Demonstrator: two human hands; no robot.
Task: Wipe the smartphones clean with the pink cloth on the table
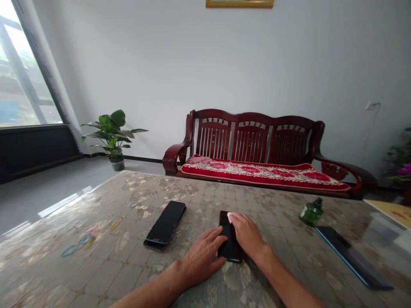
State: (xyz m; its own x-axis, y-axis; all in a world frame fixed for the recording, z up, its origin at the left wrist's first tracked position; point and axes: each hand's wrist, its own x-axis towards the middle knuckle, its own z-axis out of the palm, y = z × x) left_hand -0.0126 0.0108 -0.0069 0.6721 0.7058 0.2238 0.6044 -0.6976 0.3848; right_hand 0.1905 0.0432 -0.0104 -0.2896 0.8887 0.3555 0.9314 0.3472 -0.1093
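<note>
A black phone (228,248) lies flat on the patterned table (135,256) in front of me. My left hand (202,259) rests on the table with its fingers stretched onto the phone's left edge. My right hand (245,233) lies over the phone's right side, fingers curled, pressing a small white-pink pad or cloth (230,217) onto the screen near its far end. A second black phone (165,225) lies to the left, untouched.
A small green bottle (311,212) stands at the right, with a blue-edged phone or tablet (353,261) nearer me. Coloured rubber bands (81,241) are scattered at the left. Beyond the table are a dark wooden bench (257,149), a potted plant (112,137) and a window.
</note>
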